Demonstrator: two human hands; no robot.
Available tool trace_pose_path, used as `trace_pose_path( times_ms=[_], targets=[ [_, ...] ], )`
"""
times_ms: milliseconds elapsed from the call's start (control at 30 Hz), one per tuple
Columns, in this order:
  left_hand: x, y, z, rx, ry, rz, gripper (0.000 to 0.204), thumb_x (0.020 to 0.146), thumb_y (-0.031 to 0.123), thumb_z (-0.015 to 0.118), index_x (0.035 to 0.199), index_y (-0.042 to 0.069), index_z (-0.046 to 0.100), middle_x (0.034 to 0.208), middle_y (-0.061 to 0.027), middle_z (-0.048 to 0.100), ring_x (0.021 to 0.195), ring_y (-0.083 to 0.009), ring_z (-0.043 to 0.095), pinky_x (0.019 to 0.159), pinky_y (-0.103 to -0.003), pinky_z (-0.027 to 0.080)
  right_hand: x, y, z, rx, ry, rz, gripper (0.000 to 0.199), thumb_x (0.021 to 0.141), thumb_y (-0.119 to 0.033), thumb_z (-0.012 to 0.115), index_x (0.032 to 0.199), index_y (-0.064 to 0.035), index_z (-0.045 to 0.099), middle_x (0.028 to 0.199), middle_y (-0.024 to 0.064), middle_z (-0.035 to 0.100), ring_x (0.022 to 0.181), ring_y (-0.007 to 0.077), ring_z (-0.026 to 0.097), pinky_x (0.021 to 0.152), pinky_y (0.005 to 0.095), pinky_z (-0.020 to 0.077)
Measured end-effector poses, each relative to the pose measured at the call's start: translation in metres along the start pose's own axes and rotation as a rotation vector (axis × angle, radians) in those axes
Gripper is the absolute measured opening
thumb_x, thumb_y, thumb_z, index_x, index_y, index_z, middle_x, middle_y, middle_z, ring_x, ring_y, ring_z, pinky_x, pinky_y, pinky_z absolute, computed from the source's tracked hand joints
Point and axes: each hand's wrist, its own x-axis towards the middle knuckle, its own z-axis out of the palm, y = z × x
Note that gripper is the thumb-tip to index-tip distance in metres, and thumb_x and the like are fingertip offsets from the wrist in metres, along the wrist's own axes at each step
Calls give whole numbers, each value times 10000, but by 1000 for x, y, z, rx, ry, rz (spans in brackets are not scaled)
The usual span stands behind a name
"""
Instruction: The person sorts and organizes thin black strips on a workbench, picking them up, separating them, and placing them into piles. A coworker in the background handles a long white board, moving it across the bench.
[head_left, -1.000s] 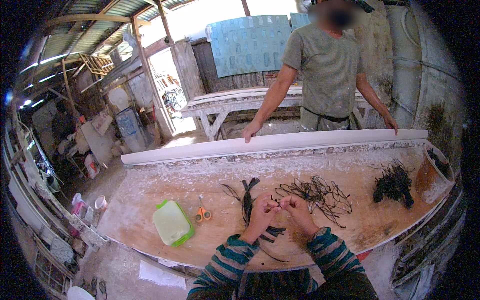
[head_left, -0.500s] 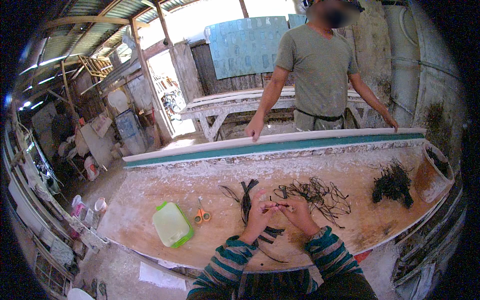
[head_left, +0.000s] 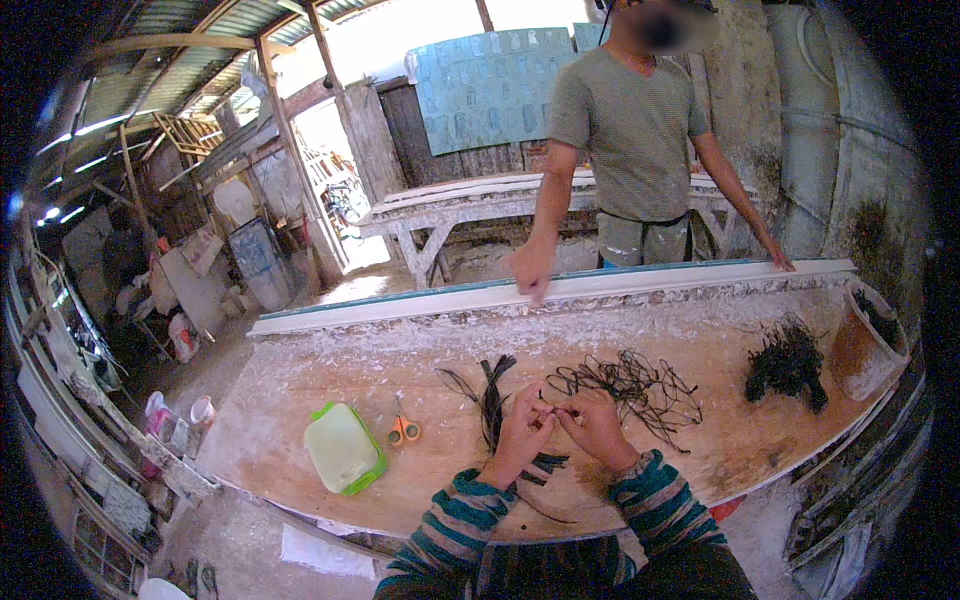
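Tabletop (head_left: pixel 262 425): scissors (head_left: pixel 404 431), box (head_left: pixel 341 447), tangled cords (head_left: pixel 640 388) near left fingers (head_left: pixel 538 416) and right fingers (head_left: pixel 574 408), narrow on a dark strand (head_left: pixel 543 398).

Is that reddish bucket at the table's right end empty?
Not empty: the reddish bucket has dark material showing inside its rim; I cannot tell how full.

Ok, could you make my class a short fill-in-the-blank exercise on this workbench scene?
1. The left hand and right hand come from sleeves patterned with ____.
2. The scissors have ____ handles.
3. The green-edged container lies to the ____ of the scissors.
4. The bucket is at the table's ____ end.

Missing words: stripes; orange; left; right.
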Motion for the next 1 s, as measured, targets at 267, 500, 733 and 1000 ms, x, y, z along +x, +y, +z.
trace_pose_path(
  times_ms=[267, 500, 733, 1000],
  targets=[
    [3, 14, 0, -8, 23, -38, 542, 775, -25, 587, 1253, 89, 359, 866, -72, 607, 801, -126, 588, 633, -230, 473, -3, 1, 7, 257, -9, 105, 86, 764, -97, 607, 734, -28, 566, 665, 78, 551, 668, 192, 541, 623, 292, 410],
    [5, 0, -1, -219, -3, -110, 362, 801, 15, 590, 1129, 47, 439, 913, -55, 612, 875, -111, 571, 648, -222, 467, -7, 9, 18, 572, 3, 203, 77, 824, -95, 569, 785, -41, 533, 704, -11, 512, 677, 76, 472, 602, 232, 385],
    [7, 9, -7, -306, -56, -214, 96, 822, 91, 605, 869, 14, 572, 835, -14, 548, 761, -85, 525, 603, -219, 471, -5, 4, 15, 922, -97, 418, 78, 851, -135, 552, 815, -70, 530, 710, -42, 482, 649, 49, 439, 593, 205, 360],
    [6, -1, -1, -262, 3, -142, 88, 830, 69, 586, 890, 12, 557, 853, -27, 491, 731, -87, 507, 538, -219, 489, -7, 12, 17, 1172, -143, 557, 102, 838, -159, 574, 873, -65, 557, 812, -25, 538, 775, 91, 490, 720, 245, 397]
  ],
)
